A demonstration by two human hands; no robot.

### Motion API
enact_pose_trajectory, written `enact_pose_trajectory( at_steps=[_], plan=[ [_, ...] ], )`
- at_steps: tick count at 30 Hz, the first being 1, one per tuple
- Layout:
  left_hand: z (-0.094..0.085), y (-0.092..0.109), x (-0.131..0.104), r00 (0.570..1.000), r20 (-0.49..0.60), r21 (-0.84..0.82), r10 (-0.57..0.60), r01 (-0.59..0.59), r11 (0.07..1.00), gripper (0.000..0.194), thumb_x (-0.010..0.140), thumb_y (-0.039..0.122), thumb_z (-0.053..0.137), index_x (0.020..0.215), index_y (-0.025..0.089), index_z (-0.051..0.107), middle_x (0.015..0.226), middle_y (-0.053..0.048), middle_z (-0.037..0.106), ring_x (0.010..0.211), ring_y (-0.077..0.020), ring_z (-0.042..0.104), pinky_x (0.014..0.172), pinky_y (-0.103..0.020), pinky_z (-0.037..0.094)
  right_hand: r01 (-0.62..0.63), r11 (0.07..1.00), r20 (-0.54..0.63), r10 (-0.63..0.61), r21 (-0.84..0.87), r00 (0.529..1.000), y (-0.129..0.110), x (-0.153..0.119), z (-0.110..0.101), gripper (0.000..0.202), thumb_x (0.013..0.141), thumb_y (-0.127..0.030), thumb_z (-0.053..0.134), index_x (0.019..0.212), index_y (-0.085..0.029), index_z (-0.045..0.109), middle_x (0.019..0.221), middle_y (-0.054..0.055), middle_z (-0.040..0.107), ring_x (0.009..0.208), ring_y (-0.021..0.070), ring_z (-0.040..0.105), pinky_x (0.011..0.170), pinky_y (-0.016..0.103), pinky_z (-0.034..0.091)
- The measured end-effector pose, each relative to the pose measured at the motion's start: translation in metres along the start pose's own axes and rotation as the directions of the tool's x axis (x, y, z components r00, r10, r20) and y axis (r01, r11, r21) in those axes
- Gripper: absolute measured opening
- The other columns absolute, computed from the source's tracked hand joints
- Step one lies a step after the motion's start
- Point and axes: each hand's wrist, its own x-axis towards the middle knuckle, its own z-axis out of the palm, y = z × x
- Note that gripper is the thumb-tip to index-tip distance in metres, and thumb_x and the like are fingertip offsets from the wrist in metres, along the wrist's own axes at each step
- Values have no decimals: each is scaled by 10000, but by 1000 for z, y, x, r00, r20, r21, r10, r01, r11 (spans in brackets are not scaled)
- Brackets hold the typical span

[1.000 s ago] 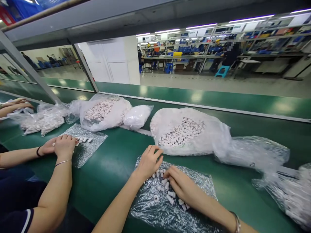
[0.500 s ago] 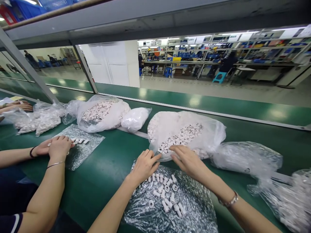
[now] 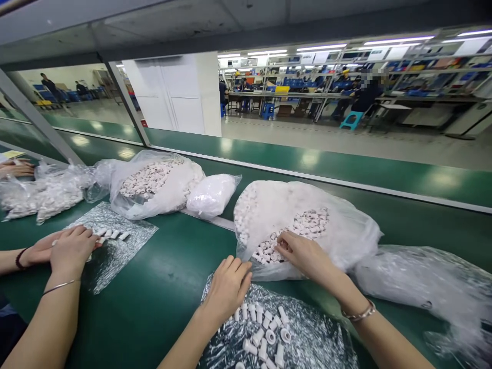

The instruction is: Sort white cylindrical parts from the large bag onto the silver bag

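My right hand [image 3: 302, 253] reaches into the mouth of a large clear bag [image 3: 351, 238] full of small white plastic fittings [image 3: 311, 223]. Its fingers are curled and pinched among the fittings, apparently on one of them, though the tips partly hide it. My left hand [image 3: 229, 282] hovers at the back left edge of a crinkled clear plastic sheet [image 3: 319, 333], close to the bag. Its fingers are loosely bent, with the thumb apart, and nothing shows in them. On the sheet lie several white flanged tubular fittings [image 3: 263, 348], a row of them beside my left hand.
At left, a co-worker's hands [image 3: 71, 248] work over another plastic sheet [image 3: 126, 225] with fittings. Behind are a second bag of fittings [image 3: 159, 202] and a small white packet [image 3: 213, 195]. Crumpled clear bags [image 3: 418, 277] lie at right. A grey shelf [image 3: 215, 31] spans overhead.
My right hand has gone from spread fingers at the bag's mouth to curled fingers among the fittings. My left hand has drawn slightly back from the bag. The view has shifted a little.
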Motion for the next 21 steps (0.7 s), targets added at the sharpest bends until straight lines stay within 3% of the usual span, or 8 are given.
enact_pose_trajectory(
  at_steps=[10, 13, 17, 21],
  plan=[
    [0, 2, -2, 999, 50, -12, -15, 16, 1000, 210, 986, 198, 419, 1108, 196, 589, 951, -58, 603, 879, -222, 539, 746, -380, 495, -78, 997, -50, 78, 4, 996, 2, 4, 21, 166, 922, -354, 557, 829, -219, 585, 818, 29, 659, 655, 187, 596, 552, 285, 323],
    [1, 1, -2, 999, 44, -26, -13, 14, 1000, 203, 984, 196, 425, 1101, 197, 592, 948, -58, 606, 874, -218, 542, 742, -372, 494, -104, 978, -42, 114, 180, 993, 3, 7, 16, 192, 930, -394, 553, 866, -222, 610, 809, 27, 661, 676, 188, 590, 565, 284, 350],
    [1, 0, -2, 999, 35, -22, -9, 10, 1000, 194, 981, 192, 434, 1088, 200, 596, 938, -55, 607, 874, -218, 544, 739, -368, 493, -101, 802, 34, 100, 589, 994, 2, 7, -3, 291, 955, -491, 519, 954, -222, 632, 833, 24, 644, 706, 179, 556, 610, 281, 397],
    [1, 0, -2, 998, 61, -31, -19, 21, 999, 214, 993, 199, 412, 1120, 196, 584, 949, -58, 602, 882, -216, 537, 738, -363, 488, -126, 551, 141, 16, 825, 990, -2, 3, -17, 305, 941, -497, 564, 945, -201, 636, 779, 1, 570, 687, 150, 490, 637, 271, 404]
  ],
)
